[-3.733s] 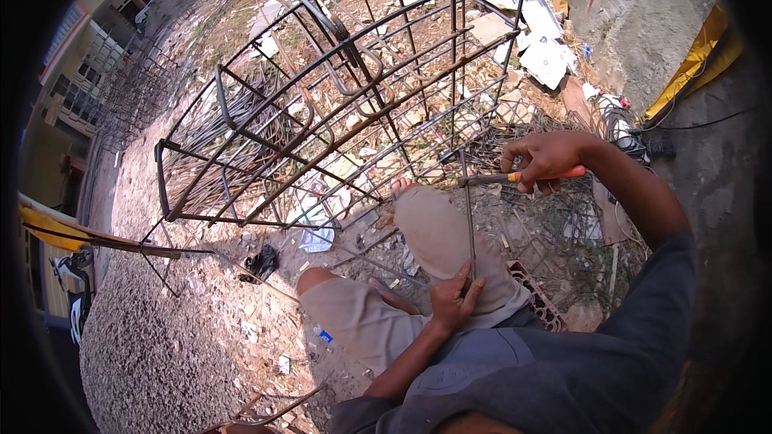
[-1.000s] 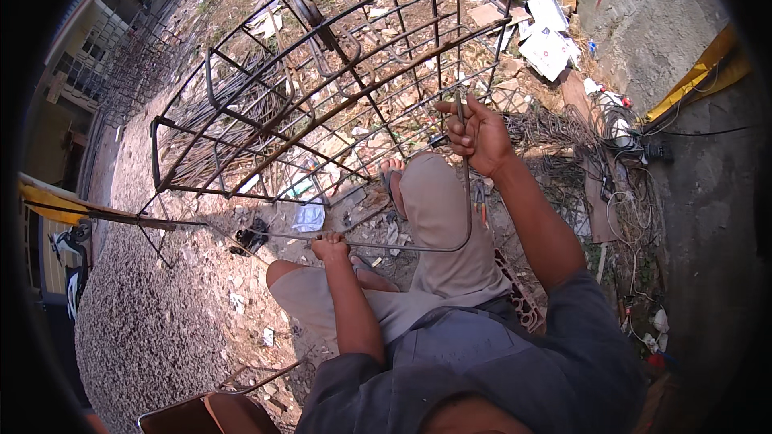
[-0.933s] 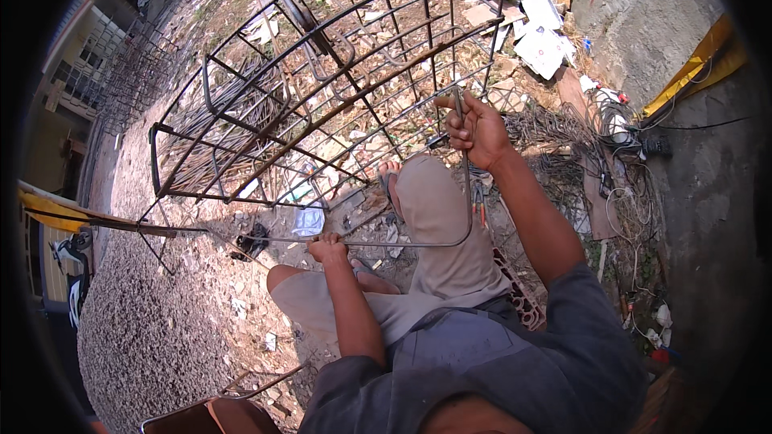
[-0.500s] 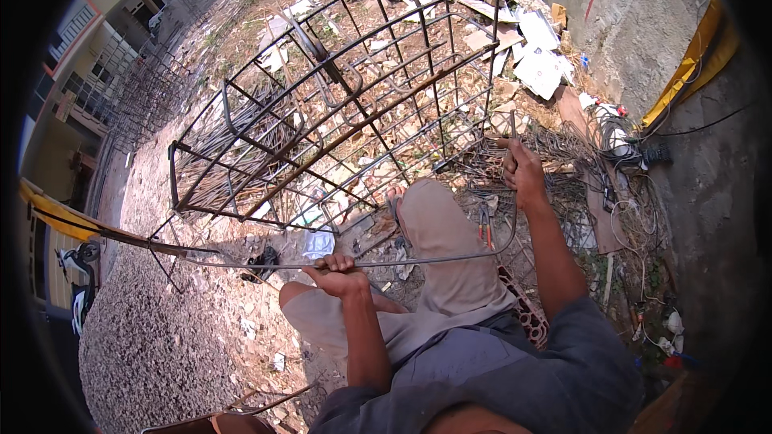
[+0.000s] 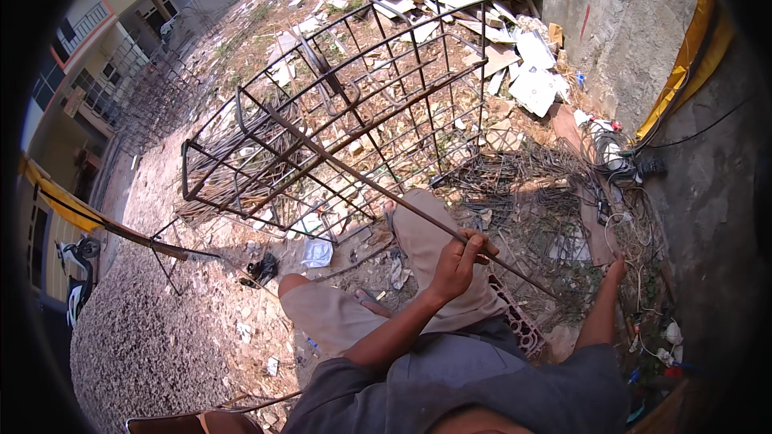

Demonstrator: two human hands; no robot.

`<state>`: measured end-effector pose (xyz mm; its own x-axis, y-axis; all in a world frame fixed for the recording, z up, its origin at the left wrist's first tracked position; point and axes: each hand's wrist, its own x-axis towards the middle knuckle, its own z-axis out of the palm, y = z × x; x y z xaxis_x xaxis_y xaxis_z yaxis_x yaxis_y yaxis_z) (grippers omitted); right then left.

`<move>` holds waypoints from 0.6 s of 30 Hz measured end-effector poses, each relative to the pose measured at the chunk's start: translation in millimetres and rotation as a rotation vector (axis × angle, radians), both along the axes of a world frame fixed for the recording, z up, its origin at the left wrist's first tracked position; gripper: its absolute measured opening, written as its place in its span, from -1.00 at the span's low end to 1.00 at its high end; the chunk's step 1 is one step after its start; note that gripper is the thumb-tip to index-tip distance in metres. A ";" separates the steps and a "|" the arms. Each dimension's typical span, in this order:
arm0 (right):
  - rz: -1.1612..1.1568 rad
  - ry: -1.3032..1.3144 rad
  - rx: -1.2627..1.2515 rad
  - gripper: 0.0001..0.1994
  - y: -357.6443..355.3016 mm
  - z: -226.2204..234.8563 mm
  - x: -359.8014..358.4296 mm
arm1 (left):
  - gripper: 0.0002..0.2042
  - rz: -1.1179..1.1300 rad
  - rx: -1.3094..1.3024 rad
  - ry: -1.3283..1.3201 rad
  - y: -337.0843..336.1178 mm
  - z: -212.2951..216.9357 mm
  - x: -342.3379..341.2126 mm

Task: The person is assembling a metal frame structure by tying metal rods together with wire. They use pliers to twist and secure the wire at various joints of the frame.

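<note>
Two bare hands belong to a seated person seen from above, knees in tan trousers (image 5: 418,241) pointing toward a large rebar cage (image 5: 338,128) lying on its side on rubble-strewn ground (image 5: 161,321). A long thin steel rod (image 5: 362,181) runs diagonally across the view, its far end up and to the left inside the cage, its near end down and to the right above a pile of bent wire stirrups (image 5: 531,193). The left hand (image 5: 457,264) grips this rod close to its lower end, fingers (image 5: 474,243) curled shut around it, so most of the rod's length stretches away from the hand toward the cage. The right hand (image 5: 615,269) is well apart from the rod, reaching down and to the right toward the ground beside tangled wire (image 5: 635,225); only its back and wrist show, so whether its fingers are together or apart cannot be told, and nothing can be seen in them. The left hand is therefore the only one on the rod. A perforated red brick (image 5: 519,321) lies just beside the right thigh, under the rod's near end.
</note>
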<state>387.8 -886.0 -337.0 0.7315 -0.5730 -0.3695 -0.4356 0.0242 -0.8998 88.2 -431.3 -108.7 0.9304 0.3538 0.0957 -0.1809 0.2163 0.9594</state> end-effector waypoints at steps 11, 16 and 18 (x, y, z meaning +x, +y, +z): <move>-0.025 0.133 -0.162 -0.49 -141.5 -17.0 -41.6 | -0.66 -0.147 -0.064 0.074 -6.1 -32.2 82.2; 0.253 -0.041 0.635 -0.57 -42.0 100.4 -69.4 | -0.65 0.009 -0.122 0.016 70.9 8.0 117.8; 0.266 -0.171 0.896 -0.62 -8.0 149.3 -74.8 | -0.59 0.077 -0.152 0.036 110.9 40.4 137.8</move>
